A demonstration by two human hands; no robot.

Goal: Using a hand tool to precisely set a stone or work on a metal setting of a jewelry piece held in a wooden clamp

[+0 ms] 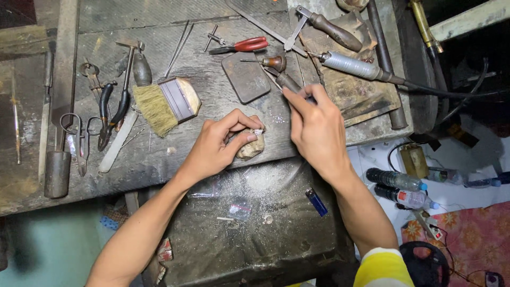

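While left hand curls closed around small silver piece, pressing it on tan block at workbench front edge, right hand pinches dark-handled tool just right of piece, fingers closed on handle. Brush lies left.

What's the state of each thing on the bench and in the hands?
left hand: gripping a small lump with a shiny piece on top
lump: resting at bench edge
right hand: pinching a wooden-handled tool
wooden-handled tool: tilted, lifted
brush: lying flat
red pliers: closed
scissors: closed
lighter: lying flat
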